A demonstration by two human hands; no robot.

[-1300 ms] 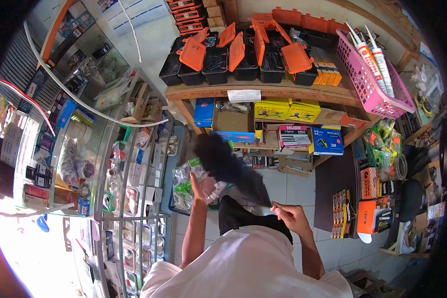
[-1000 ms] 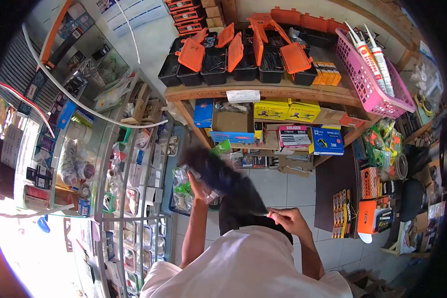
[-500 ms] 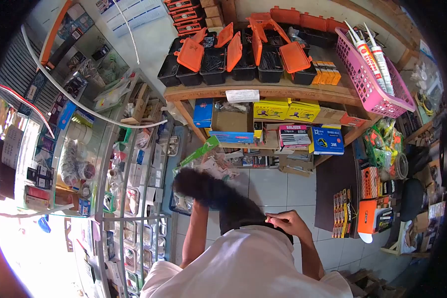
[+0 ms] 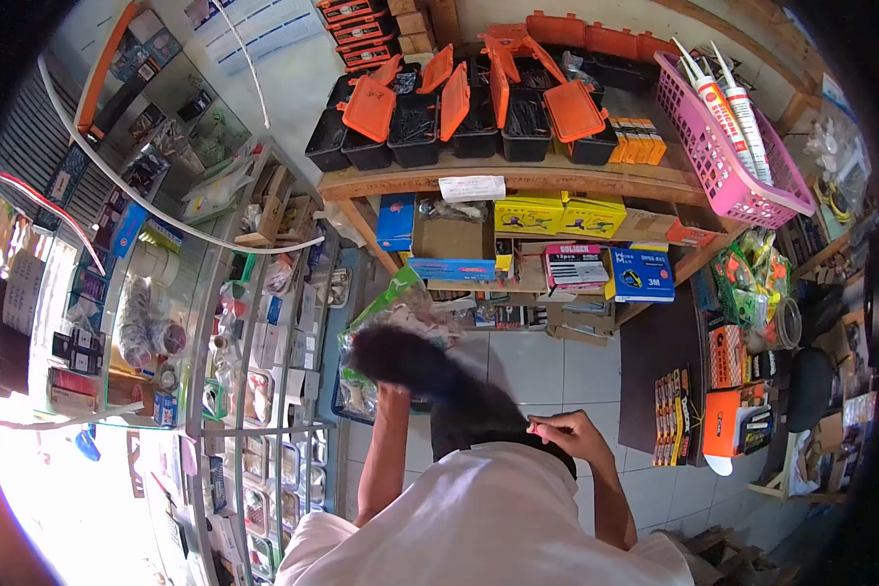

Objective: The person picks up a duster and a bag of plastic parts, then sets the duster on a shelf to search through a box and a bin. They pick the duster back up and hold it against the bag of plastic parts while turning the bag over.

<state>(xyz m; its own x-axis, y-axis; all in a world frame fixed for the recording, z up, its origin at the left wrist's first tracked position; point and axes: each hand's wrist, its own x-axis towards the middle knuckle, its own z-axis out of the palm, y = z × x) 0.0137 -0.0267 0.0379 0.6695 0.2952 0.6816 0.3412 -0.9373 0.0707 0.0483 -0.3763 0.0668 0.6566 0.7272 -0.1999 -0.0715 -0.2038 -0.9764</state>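
Observation:
My right hand point(image 4: 574, 435) is at my waist beside the dark trousers, fingers pinched on a small pinkish-red object point(image 4: 534, 427); its kind is too small to make out. My left forearm reaches forward, and the left hand is hidden behind my raised, dark-trousered leg point(image 4: 430, 376). Just beyond the knee lies a clear plastic bag with a green band point(image 4: 393, 295), pale pieces showing inside. Under it, at the foot of the glass case, a dark basket point(image 4: 340, 396) holds more clear packets.
A wooden shelf point(image 4: 547, 179) ahead carries black bins with orange lids point(image 4: 527, 127) and a pink basket point(image 4: 698, 161) with sealant tubes. Boxes fill the tier below. The glass display case point(image 4: 293, 322) runs along my left; orange boxes point(image 4: 732, 425) stand at right.
The green-banded bag has shifted and tilted up beyond my knee. The knee has moved slightly right. My right hand stays at the waist, and the reddish object shows more clearly between its fingers.

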